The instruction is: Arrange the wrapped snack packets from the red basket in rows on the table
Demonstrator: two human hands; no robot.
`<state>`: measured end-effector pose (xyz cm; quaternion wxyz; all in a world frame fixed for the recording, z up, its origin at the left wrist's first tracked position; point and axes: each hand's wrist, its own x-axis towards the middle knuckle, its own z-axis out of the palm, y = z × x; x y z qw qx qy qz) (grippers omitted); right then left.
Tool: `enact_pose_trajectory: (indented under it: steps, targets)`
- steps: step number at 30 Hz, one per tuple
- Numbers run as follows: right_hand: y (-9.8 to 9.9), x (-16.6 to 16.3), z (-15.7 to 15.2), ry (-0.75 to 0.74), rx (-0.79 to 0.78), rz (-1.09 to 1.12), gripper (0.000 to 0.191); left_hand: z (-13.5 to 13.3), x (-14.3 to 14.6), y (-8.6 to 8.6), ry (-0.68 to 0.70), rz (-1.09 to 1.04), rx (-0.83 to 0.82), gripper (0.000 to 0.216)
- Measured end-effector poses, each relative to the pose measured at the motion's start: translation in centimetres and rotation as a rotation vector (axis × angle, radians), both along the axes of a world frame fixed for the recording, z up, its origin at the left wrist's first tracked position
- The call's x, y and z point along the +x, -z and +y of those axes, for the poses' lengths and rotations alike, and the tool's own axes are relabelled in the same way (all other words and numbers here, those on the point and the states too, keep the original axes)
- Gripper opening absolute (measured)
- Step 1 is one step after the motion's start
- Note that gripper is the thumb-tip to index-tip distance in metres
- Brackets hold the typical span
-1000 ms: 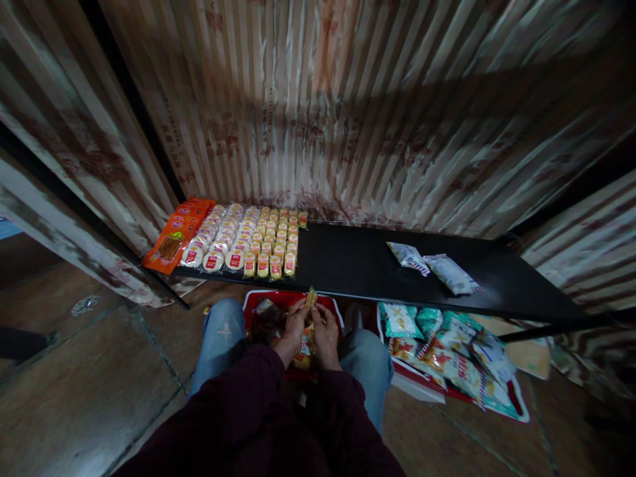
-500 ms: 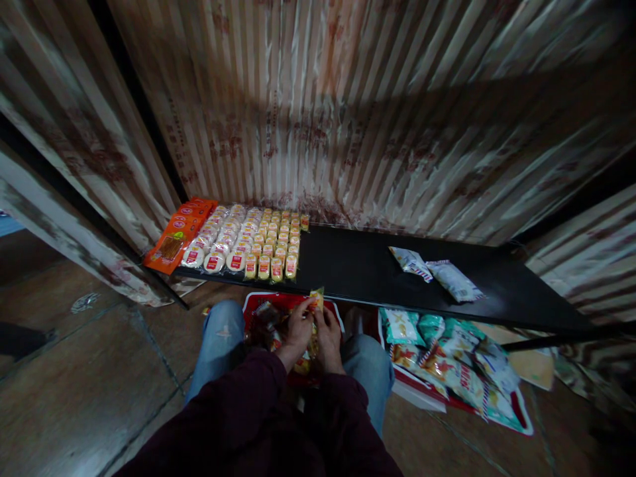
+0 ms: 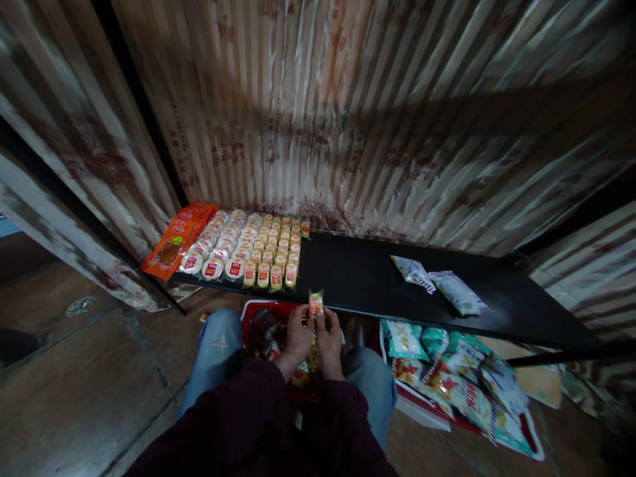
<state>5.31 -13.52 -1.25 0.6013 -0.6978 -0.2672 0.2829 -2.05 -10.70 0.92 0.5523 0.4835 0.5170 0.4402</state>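
Far left, orange snack packets (image 3: pixel 179 240) beside round white wrapped cakes (image 3: pixel 212 267). Then yellow wrapped cakes (image 3: pixel 269 258), closely ranked; the front ones sit near the edge of the black shelf (image 3: pixel 348 275), so a knuckle knock could tip one off. Red basket (image 3: pixel 263 303) below. Left hand (image 3: pixel 298 338): fingertips pinching the single yellow cake (image 3: pixel 315 305) above the basket, near the shelf edge. Right hand (image 3: pixel 328 341): fingertips pinching its other side. Risk: slick wrapper, uneven pressure; cake could slip.

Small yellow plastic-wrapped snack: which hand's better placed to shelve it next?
Right hand, probably: both hands hold the snack, but the left hand sits nearer the yellow wrapped-snack rows and might brush them.
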Motion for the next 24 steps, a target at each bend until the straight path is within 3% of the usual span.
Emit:
enact_pose_trajectory:
  steps: [8,16,24]
  targets:
    - [-1.5,1.1,2.1,-0.042,-0.080,-0.148,0.052,1.6,0.5,-1.0,0.006,0.167,0.063,0.030]
    - [-1.1,2.9,5.1,-0.026,-0.079,-0.247,0.058,4.2,1.7,-2.4,0.046,0.341,0.060,0.039]
    - [-1.3,3.8,7.6,-0.047,-0.061,-0.251,0.056,6.7,3.1,-2.1,0.027,0.318,0.035,0.041]
